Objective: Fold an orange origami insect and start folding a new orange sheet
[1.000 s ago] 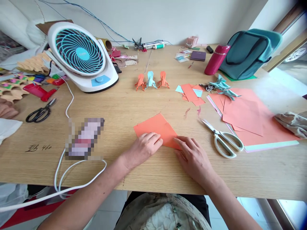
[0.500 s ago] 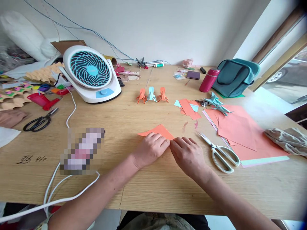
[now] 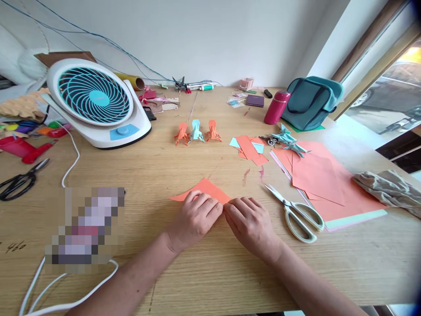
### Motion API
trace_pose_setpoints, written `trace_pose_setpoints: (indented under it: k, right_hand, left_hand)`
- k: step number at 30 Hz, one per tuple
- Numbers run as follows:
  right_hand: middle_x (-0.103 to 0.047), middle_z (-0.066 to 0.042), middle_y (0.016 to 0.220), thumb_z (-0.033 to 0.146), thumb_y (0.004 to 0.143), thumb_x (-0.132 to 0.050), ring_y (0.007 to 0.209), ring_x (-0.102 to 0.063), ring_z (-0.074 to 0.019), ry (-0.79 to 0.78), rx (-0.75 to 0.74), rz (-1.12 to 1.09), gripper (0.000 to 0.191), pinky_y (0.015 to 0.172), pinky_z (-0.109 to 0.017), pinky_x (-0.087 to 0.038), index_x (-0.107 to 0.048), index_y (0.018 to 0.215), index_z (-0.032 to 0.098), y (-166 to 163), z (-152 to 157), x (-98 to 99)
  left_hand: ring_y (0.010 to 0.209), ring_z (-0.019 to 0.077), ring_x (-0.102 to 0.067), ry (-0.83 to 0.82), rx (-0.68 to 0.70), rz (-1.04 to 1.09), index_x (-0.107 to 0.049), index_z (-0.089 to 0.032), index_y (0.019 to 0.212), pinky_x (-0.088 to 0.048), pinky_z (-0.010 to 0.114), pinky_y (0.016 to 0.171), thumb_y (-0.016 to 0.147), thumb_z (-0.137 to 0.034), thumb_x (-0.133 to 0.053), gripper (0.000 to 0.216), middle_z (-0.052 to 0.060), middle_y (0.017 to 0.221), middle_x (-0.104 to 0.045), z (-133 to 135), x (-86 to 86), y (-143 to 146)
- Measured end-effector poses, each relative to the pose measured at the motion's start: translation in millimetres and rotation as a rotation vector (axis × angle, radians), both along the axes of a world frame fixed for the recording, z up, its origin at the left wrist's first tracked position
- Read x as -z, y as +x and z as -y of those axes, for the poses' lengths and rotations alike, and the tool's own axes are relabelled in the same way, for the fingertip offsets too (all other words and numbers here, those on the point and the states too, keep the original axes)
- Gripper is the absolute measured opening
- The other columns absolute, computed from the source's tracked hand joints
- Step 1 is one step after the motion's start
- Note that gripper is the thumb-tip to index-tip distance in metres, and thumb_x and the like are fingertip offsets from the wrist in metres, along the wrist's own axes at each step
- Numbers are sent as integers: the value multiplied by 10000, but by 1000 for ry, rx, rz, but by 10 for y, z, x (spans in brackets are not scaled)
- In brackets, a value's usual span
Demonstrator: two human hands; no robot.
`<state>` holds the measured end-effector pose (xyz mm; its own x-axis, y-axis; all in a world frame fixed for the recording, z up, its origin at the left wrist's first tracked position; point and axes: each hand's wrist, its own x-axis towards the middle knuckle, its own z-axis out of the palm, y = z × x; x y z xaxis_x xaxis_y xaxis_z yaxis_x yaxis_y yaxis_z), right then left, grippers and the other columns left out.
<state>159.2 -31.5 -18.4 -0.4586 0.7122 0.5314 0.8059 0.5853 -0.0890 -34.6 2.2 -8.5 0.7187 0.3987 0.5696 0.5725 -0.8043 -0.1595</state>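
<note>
Hands (image 3: 197, 216) (image 3: 252, 227) closer, paper (image 3: 204, 185) perhaps folded

"Where's the left hand (image 3: 195, 217)?"

"Over the orange paper (image 3: 205, 188), knuckles bent. The right hand (image 3: 251, 224) touches that sheet at four o'clock."

"And around it?"

"Folded figures (image 3: 196, 131) at twelve o'clock, pale-handled scissors (image 3: 288, 203) at three, all on the table (image 3: 197, 281)."

- Three figures: two orange folded-paper figures (image 3: 183, 133), one pale-blue folded-paper figure (image 3: 196, 130)
- One orange paper sheet (image 3: 208, 186) at the front (the stacked orange sheets (image 3: 335, 177) overlap too much to count)
- Two pairs: white-handled metal scissors (image 3: 288, 204) and black-handled metal scissors (image 3: 30, 175)
- One round white-and-blue fan (image 3: 99, 98)
- One magenta cylindrical bottle (image 3: 277, 108)
- One teal fabric bag (image 3: 311, 104)
- One flat purple booklet (image 3: 255, 101)
- One crumpled grey-brown cloth (image 3: 383, 188)
</note>
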Motion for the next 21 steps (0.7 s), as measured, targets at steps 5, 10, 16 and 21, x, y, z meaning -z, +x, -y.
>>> trace_pose_setpoints:
  k: [5, 10, 16, 21]
  right_hand:
    - [-668, -30, 793, 102, 942, -558, 694, -523, -162, -11, -27, -23, 118, 679, -311, -352, -617, 877, 181, 29, -8, -7]
    - [-691, -34, 846, 91, 934, -571, 716, -542, -164, -19, -26, -26, 109, 687, -315, -358, -630, 906, 177, 69, -18, -6]
    - [-709, -37, 883, 103, 954, -564, 773, -592, -163, -6, 18, -58, 116, 727, -317, -372, -647, 937, 181, 211, -76, -38]
    - [-700, -27, 850, 130, 965, -564, 758, -583, -164, 23, 85, -50, 115, 738, -313, -379, -643, 908, 192, 345, -163, -43]
  left_hand:
    - [792, 163, -596, 1, -8, 10, -611, -149, 909, -414, 367, 807, 925, -50, -522, 134, 9, 804, -683, 11, -13, -13]
    - [808, 170, -606, -29, -20, 32, -624, -156, 919, -406, 378, 815, 932, -53, -514, 151, 10, 810, -695, 5, -15, -49]
    - [809, 178, -621, -49, -78, 81, -627, -168, 933, -397, 383, 810, 912, -65, -566, 122, 8, 844, -721, -35, -31, -164]
    - [783, 174, -625, -57, -143, 118, -628, -189, 910, -392, 376, 796, 923, -86, -572, 118, -8, 818, -725, -76, -61, -236]
